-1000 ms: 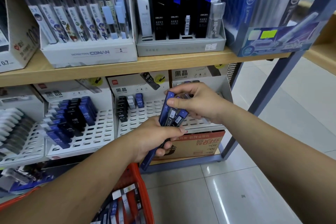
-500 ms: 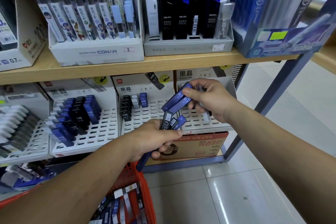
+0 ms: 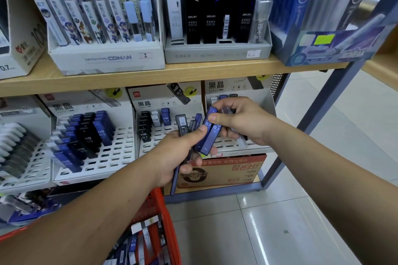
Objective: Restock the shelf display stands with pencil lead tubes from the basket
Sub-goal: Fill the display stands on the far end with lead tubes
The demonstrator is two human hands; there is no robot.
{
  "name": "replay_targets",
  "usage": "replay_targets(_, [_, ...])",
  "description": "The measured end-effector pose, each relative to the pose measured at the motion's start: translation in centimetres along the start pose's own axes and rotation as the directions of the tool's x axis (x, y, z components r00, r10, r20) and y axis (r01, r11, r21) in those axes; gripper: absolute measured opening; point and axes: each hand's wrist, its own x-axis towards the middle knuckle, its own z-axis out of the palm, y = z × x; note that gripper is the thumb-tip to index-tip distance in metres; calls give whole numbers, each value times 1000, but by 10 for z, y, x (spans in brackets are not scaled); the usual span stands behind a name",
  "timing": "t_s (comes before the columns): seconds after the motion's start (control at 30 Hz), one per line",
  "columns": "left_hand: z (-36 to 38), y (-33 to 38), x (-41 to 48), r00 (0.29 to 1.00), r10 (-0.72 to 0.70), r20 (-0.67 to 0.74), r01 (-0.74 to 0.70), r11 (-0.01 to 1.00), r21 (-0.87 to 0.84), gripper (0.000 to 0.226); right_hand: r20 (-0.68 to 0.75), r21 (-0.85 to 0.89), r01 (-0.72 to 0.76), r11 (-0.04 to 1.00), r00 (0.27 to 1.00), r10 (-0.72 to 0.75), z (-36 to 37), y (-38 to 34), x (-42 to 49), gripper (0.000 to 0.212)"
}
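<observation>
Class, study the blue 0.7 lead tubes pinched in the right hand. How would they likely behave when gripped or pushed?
Probably stiff: the blue tubes look straight, pinched near one end by the right hand. Likely light: the left hand holds several other tubes. Glossy sides might slip.

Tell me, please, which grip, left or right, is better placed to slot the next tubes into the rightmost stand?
Right, I think: the right grip pinches two blue 0.7 tubes directly before the rightmost stand, whereas the left grip is busy holding the spare bundle.
</observation>
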Motion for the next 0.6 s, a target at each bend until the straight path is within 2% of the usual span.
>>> replay_targets(0.23, [5, 1, 2, 990, -69, -125, 47, 984, -170, 41, -25, 39, -45, 998, 999, 46, -8, 6, -1, 7])
replay_targets(0.33, [7, -3, 5, 984, -25, -176, 10, 997, -83, 32, -62, 35, -58, 998, 996, 60, -19, 9, -3, 8])
replay_targets(0.4, [10, -7, 7, 975, 20, -220, -5, 998, 69, 26, -141, -42, -51, 998, 989, 45, -31, 9, -7, 8])
replay_targets(0.47, [14, -12, 9, 968, 53, -244, -12, 986, 167, 19, -257, -212, -34, 977, 966, -22, -46, 9, -10, 4])
replay_targets(0.6, [21, -15, 15, 966, 73, -247, -39, 989, 140, 12, -374, -414, 48, 909, 901, -218, -60, 17, -8, 15])
